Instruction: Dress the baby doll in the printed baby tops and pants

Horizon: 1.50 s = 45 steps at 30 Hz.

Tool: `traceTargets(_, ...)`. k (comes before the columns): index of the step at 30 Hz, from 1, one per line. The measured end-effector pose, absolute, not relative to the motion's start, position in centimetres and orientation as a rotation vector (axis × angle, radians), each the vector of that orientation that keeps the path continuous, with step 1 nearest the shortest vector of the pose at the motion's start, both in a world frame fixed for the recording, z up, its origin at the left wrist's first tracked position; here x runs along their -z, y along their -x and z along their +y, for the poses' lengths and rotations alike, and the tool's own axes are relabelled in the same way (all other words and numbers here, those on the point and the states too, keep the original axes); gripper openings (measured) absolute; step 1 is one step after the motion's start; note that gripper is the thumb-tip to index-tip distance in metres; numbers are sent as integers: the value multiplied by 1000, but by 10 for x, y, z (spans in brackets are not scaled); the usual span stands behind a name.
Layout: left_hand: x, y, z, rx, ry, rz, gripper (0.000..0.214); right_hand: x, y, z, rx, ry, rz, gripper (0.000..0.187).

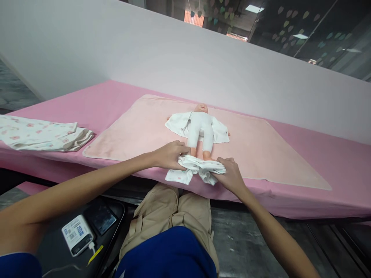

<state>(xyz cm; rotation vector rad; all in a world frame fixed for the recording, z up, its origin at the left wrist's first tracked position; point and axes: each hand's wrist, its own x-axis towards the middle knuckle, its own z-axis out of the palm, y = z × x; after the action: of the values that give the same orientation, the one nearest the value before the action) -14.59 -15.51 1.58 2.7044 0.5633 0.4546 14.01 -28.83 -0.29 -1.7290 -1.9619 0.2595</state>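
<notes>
While the left hand [173,155] and right hand [232,175] each grip an end of a bunched white garment [199,166] near the edge of the pink sheet [307,150], an even pull from the 2 sides should keep the gathered cloth level and untwisted. A light hold seems wise beside the feet of the doll [200,121], which lies face-up beyond, on a peach mat [252,148], over a spread white top [222,131].

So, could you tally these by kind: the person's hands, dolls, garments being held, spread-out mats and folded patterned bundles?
Person's hands: 2 (left hand, right hand)
Doll: 1
Held white garment: 1
Spread peach mat: 1
Folded patterned bundle: 1
Total: 6
</notes>
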Motion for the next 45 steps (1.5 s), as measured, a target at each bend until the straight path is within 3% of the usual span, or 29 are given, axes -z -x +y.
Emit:
traceTargets(5, -91, 147, -158, -484, -2525, 380, 34, -64, -137, -297, -341, 1569, -1883, 49)
traceTargets(9, -157, 137, -140, -566, -2526, 424, 52, -126, -152, -271, -230, 1532, -1948, 47)
traceTargets(15, -229, 114, -107, -886, -2552, 301, 65, -208, -185, -213, -431, 1278, -2215, 78)
traceTargets(20, -267, 110, -105, -883, -2671, 353, 57, -255, -188, -198, -410, 1114, -2141, 66)
traceTargets(26, -295, 116, -93, -1025, -3182, 414, 46, -272, -185, -210, 6, 1109, -2112, 58)
traceTargets(33, -297, 122, -82, -899, -3475, 478, 50, -269, -194, -227, 399, 1053, -2211, 13)
traceTargets(39, -287, 108, -66, -732, -3353, 865, 58, -267, -202, -226, 536, 958, -2386, 24)
traceTargets(45, -292, 96, -65, -557, -3217, 1031, 57, -262, -197, -225, 483, 1028, -2418, 22)
